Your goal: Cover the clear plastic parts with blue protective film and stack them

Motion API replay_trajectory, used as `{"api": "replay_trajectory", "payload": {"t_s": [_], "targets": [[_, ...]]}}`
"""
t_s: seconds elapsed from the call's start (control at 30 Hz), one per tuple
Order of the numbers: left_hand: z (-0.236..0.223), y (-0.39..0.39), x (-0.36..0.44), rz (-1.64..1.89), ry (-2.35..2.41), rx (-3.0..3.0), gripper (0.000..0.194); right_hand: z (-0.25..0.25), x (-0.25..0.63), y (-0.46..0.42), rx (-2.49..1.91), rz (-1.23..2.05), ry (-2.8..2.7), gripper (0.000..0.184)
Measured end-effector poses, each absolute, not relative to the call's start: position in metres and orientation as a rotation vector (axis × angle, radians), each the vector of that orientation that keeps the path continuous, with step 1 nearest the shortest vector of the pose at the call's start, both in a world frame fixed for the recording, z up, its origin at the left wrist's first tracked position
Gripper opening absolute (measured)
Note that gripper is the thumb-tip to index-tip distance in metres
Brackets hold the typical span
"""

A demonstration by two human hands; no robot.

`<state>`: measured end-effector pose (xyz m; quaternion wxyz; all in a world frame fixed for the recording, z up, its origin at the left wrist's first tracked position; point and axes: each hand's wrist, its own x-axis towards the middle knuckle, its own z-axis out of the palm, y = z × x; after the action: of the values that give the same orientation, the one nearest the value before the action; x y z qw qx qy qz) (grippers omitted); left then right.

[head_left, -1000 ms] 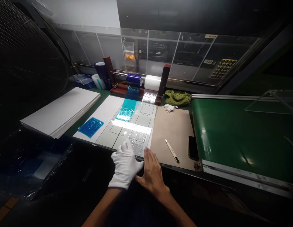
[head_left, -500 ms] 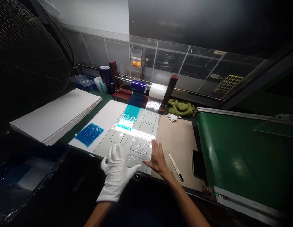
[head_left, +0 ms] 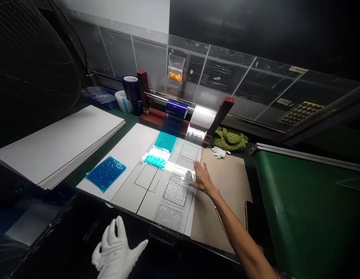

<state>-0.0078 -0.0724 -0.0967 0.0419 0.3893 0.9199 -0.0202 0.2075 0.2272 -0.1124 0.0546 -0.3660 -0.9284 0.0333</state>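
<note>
Bench under a clear acrylic guard, with a dark green mat point(head_left: 92, 164) along it, a stack of white boards point(head_left: 52, 147) at far left and a tan cardboard sheet point(head_left: 223, 193) at right. Centre: a pale grey template sheet point(head_left: 147, 193) printed with square outlines. Two clear embossed plastic film pieces lie flat on its near right part, each within a rounded outline: upper piece point(head_left: 175, 192), lower piece point(head_left: 167, 217). Further along the sheet lies a teal textured film piece point(head_left: 156, 158); a blue bubble-textured film piece point(head_left: 106, 174) sits on the white sheet point(head_left: 124, 155) to the left.

Change noted: the white-gloved left hand point(head_left: 116, 252) has drawn back off the template sheet and now hangs beyond the bench's near edge, fingers apart, holding nothing. Both clear pieces now lie uncovered. The bare right hand point(head_left: 203, 180) is at the sheet's right edge, fingers spread, clamped on nothing, just beyond the upper piece. A small white bit by its fingertips is too small to identify.
</note>
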Motion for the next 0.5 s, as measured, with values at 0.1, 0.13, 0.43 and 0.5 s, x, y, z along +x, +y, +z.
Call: {"api": "replay_trajectory", "payload": {"t_s": [0.1, 0.13, 0.43, 0.5], "targets": [[-0.096, -0.062, -0.008, -0.043, 2.814, 1.182, 0.102, -0.113, 0.203, 0.232, -1.115, 0.115, -2.847, 0.11], [-0.094, -0.059, -0.008, -0.04, 2.818, 1.18, 0.101, -0.114, 0.202, 0.233, -1.117, 0.125, -2.852, 0.109], [-0.095, -0.055, -0.006, -0.041, 2.815, 1.173, 0.102, -0.122, 0.199, 0.234, -1.222, 0.182, -2.821, 0.12], [-0.097, -0.059, -0.008, -0.001, 2.807, 1.163, 0.103, -0.121, 0.202, 0.226, -1.228, 0.147, -2.745, 0.113]]}}
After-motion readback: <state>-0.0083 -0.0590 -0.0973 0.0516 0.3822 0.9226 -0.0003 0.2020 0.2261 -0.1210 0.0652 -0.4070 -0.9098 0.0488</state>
